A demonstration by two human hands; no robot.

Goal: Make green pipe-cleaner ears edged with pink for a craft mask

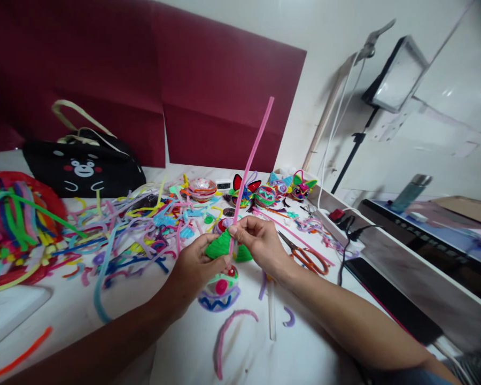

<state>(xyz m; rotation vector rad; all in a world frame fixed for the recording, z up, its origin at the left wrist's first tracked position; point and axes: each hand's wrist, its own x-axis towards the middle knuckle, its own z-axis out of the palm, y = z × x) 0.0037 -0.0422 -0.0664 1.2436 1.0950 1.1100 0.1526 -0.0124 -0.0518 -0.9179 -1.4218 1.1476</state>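
Near the middle of the view, my left hand [196, 270] grips a green fuzzy piece [218, 246] from the left, its thumb by the lower end of a pink pipe cleaner [250, 158]. My right hand [256, 240] pinches that pipe cleaner against the green piece, and its long free end stands up and leans right. Just below the hands rests a round decorated piece [219, 291] with a pink dot and a blue zigzag. A curved pink strip [226, 337] and a small purple curl [289, 316] lie closer to me.
Loose pipe cleaners [144, 235] cover the left, beside a red tray [60, 206] and black bag [84, 166]. Orange-handled scissors [308, 256] lie right of my hands, near a black phone [393, 299]. Colourful finished ornaments [302, 187] sit behind. A clear stick [271, 315] lies in front.
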